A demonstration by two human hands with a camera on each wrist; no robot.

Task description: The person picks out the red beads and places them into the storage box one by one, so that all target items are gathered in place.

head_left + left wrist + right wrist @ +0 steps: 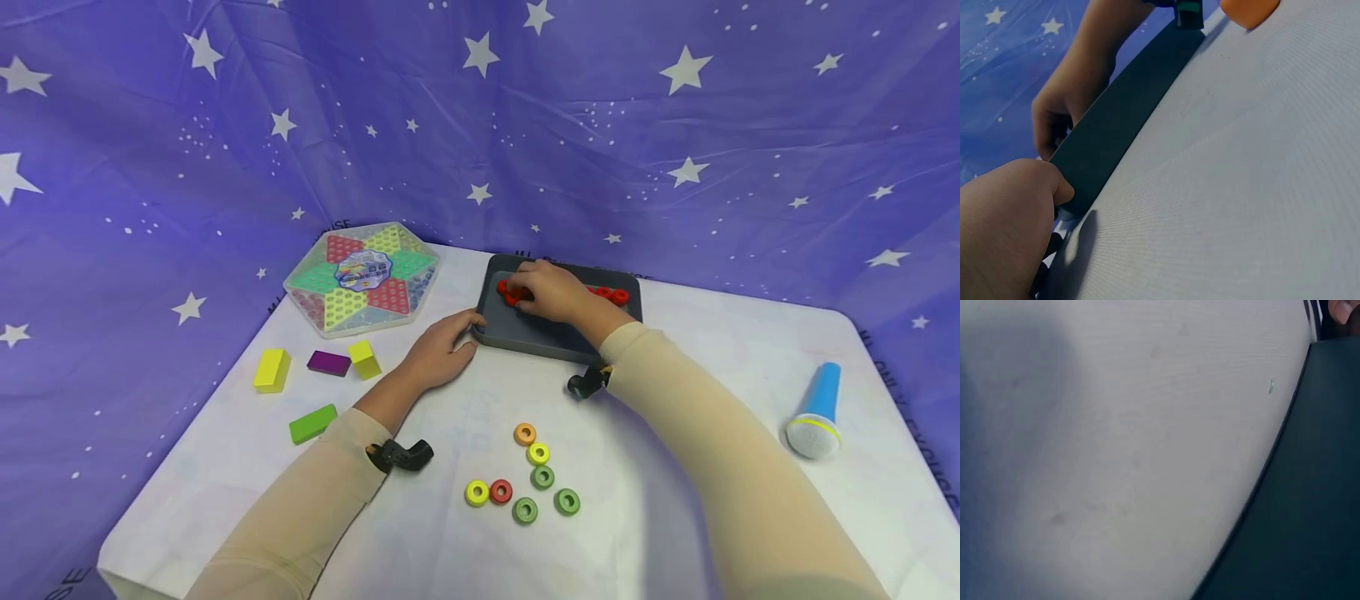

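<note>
A dark grey tray (551,344) lies toward the back of the table, with several red rings (619,297) in it. My right hand (555,292) reaches over the near wall into the tray, fingers bent down and pinching a red ring at the left end of the row. Its fingertips partly cover the rings there. My left hand (442,350) holds the tray's near left corner, forefinger at the left side. In the left wrist view, the left thumb (1062,189) presses the tray's outer wall (1119,119); the right hand (1063,115) shows behind that wall.
Several orange, yellow, red and green rings (525,511) lie in front. Yellow, purple and green blocks (312,424) are at left, below a hexagonal Chinese checkers board (363,279). A blue toy microphone (817,412) lies at right. A starry purple curtain (480,125) hangs behind.
</note>
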